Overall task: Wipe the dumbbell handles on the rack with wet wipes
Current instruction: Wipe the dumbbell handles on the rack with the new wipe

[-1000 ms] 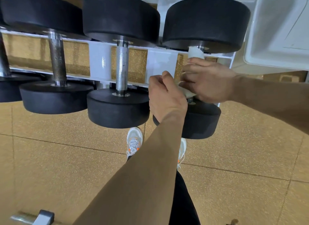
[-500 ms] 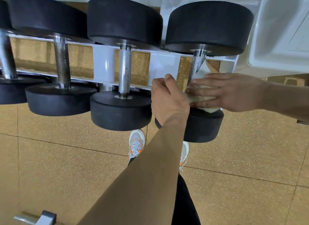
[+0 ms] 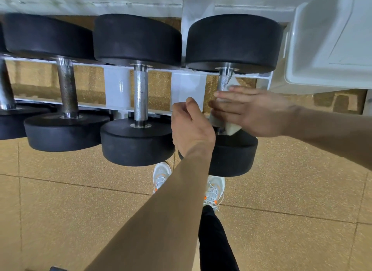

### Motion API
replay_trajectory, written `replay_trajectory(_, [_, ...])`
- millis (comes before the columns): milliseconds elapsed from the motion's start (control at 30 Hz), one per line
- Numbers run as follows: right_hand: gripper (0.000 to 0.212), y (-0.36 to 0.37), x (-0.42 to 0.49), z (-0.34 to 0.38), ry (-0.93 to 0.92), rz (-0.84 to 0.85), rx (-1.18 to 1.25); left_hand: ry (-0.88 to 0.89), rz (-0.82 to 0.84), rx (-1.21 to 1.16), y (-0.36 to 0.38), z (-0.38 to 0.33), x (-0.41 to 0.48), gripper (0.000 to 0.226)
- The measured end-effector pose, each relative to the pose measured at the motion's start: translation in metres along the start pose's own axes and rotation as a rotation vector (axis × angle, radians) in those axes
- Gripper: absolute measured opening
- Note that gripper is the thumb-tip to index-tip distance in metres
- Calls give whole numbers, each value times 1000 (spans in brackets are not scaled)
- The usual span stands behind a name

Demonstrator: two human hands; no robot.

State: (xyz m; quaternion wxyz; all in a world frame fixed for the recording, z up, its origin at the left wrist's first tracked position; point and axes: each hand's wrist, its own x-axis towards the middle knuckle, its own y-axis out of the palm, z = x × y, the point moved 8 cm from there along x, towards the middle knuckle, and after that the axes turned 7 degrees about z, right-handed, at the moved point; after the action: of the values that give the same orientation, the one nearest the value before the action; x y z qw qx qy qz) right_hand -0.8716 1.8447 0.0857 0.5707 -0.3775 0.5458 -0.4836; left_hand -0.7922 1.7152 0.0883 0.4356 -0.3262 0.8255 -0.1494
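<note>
Black dumbbells with knurled steel handles lie across a white rack point(image 3: 188, 89). The rightmost dumbbell point(image 3: 233, 41) has its handle point(image 3: 223, 80) partly covered by a white wet wipe point(image 3: 231, 127). My right hand point(image 3: 251, 111) lies flat over the wipe with its fingers stretched out, pressing it against the lower part of that handle. My left hand point(image 3: 191, 129) is curled just left of the same handle, touching the wipe's left side; what its fingers hold is hidden. The middle dumbbell's handle point(image 3: 140, 95) stands bare to the left.
More dumbbells point(image 3: 66, 89) fill the rack to the left. A white plastic bin point(image 3: 330, 41) sits at the upper right beside the rack. Below is tan speckled floor point(image 3: 80, 210), with my white shoes point(image 3: 161, 176) under the rack's front edge.
My right hand has opened from a grip around the handle to a flat palm and slid down, baring the handle's upper part. The wipe now hangs out below the hand.
</note>
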Motion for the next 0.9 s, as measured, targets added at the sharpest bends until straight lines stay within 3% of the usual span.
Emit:
replay_trajectory(167, [53,9,23,21,-89,175,-86,-8,-12,-2,0,-1,-1,31])
replay_trajectory(233, [54,3,19,15,-78,150,-73,-12,-8,-2,0,-1,-1,30])
replay_trajectory(300, [58,-2,3,3,42,79,23,-14,0,-8,0,-2,-2,31])
replay_trajectory(367, [66,-2,-20,-4,276,29,166,-9,11,-5,1,-1,-1,30])
replay_trajectory(467, [60,2,-64,-1,750,-171,613,1,23,2,2,-3,-1,31])
replay_trajectory(600, [33,33,-102,5,1400,-709,1585,2,24,-5,2,-2,-1,33])
replay_trajectory(700, [22,45,-87,0,1482,-1042,2100,-2,25,-4,2,-2,-1,32])
replay_trajectory(767, [21,47,-71,-9,1533,-1039,2204,2,24,6,2,-3,-1,33])
replay_trajectory(900, [27,56,-20,-7,1568,-707,2302,-4,24,21,3,-2,0,32])
